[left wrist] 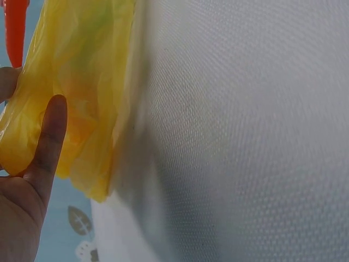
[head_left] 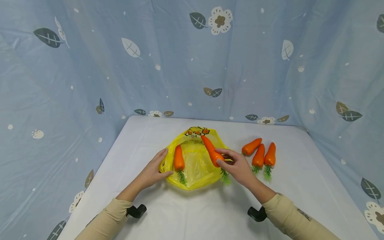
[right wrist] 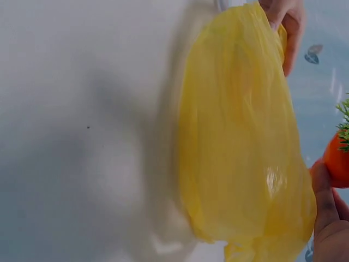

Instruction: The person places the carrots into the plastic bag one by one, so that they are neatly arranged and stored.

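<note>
A yellow plastic bag stands with its mouth spread wide in the middle of the table. My left hand holds the bag's left side, thumb against the outer plastic in the left wrist view. One orange toy carrot with a green top lies inside, near that hand. Over the bag's right side, my right hand grips another carrot between thumb and fingers, tip pointing up and left, green top hanging down. In the right wrist view this carrot appears at the right edge, beside the bag.
To the right of the bag, three more carrots lie close together on the white table. A blue patterned curtain rises behind the table and along its sides. Black wrist mounts project from both sleeves.
</note>
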`<state>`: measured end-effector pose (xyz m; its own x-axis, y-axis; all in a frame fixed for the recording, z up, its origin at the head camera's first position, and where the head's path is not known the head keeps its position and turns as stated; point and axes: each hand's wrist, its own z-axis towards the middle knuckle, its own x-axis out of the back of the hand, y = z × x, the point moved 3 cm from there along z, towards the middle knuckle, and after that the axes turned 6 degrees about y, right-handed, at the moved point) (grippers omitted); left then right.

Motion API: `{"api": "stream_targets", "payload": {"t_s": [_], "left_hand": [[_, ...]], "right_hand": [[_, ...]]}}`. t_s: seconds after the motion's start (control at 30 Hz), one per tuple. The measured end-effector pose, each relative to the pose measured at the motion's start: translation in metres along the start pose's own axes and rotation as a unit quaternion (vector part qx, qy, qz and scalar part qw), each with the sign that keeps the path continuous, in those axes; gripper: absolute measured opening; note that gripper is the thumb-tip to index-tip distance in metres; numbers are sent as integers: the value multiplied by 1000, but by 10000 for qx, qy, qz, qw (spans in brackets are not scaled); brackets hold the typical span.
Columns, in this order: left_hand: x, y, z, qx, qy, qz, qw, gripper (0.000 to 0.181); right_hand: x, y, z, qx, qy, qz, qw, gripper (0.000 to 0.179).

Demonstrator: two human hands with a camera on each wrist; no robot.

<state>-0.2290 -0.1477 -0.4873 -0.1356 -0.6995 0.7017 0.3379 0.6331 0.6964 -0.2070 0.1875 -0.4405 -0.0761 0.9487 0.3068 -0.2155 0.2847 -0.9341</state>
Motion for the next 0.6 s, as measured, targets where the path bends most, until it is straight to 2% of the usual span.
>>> {"api": "stream_targets", "payload": {"t_s": [0.2,0.6], "left_hand": [[1,2,0,66,-39,-1,10000,95],[1,1,0,33,50,74,10000,95]], "right_hand": [[-6,0,1,-52,-32,85,9999,42],[-21,0,10,-335,86,-195,9992,42]]}}
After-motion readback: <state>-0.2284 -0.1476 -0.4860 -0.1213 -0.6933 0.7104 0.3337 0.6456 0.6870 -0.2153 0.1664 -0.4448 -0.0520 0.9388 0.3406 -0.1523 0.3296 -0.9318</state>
